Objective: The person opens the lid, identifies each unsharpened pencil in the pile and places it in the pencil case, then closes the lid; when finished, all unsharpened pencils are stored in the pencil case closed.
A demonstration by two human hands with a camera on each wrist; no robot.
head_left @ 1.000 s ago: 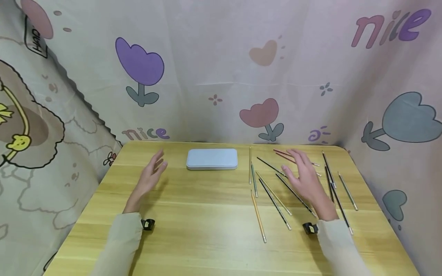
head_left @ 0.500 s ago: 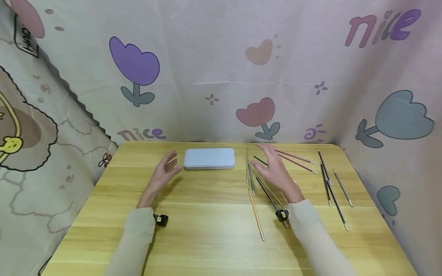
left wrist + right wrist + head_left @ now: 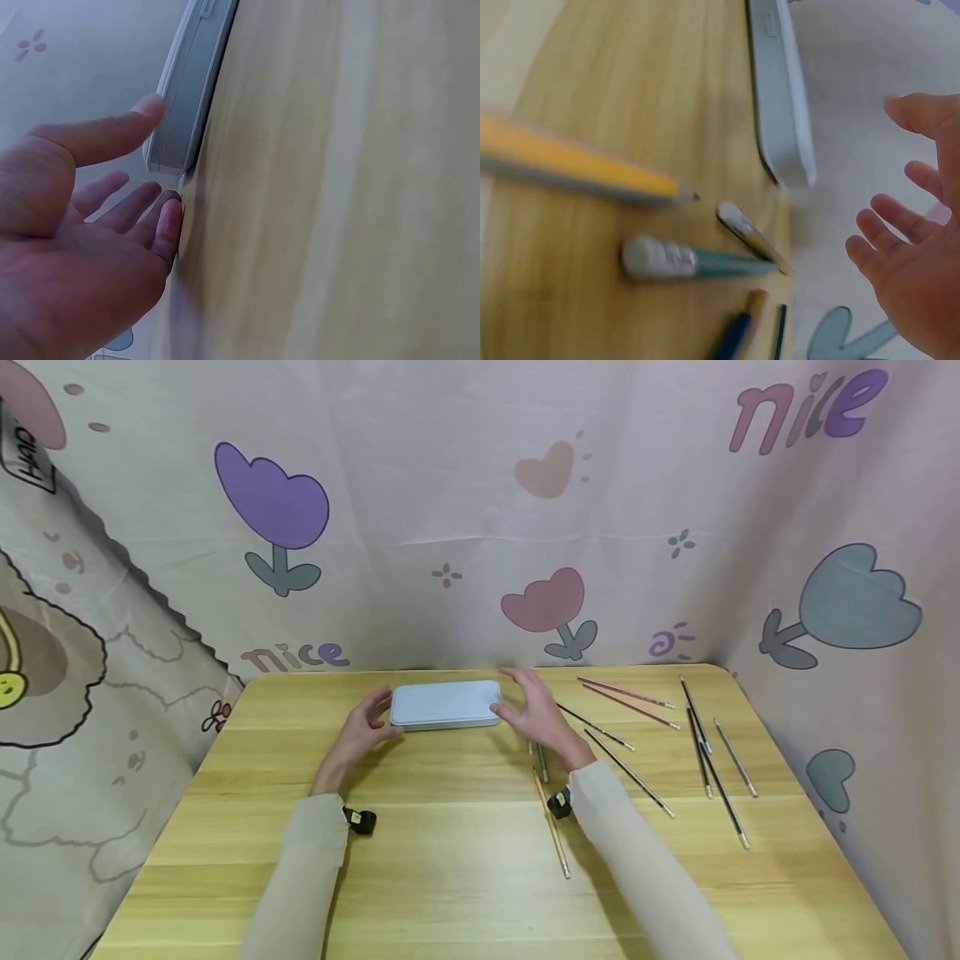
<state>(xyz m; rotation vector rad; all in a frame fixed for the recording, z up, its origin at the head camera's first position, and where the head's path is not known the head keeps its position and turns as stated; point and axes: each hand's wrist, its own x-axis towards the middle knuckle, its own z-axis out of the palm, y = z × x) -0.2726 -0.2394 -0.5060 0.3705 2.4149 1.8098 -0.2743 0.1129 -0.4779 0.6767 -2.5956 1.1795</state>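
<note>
A flat pale-blue case (image 3: 446,705) with rounded corners lies closed at the back of the table. My left hand (image 3: 360,732) is at its left end, fingers spread and relaxed. In the left wrist view the thumb (image 3: 112,136) overlaps the case's side; whether it touches, I cannot tell. Around the right end hovers my right hand (image 3: 542,718), thumb and fingers apart with nothing between them. The right wrist view has a gap between that hand and the case. Beneath the right hand and wrist lie a yellow pencil (image 3: 552,827) and a green pencil (image 3: 542,764), partly covered.
Two red pencils (image 3: 630,704) lie at the back right. Several dark pencils (image 3: 628,772) are scattered right of my right arm, with a grey-green pencil (image 3: 736,758) farthest right. A printed cloth (image 3: 420,510) hangs directly behind the wooden table (image 3: 450,877).
My right hand has moved left from over the pencils to the case's right end. My left hand has moved right to its left end. The head view has shifted slightly right.
</note>
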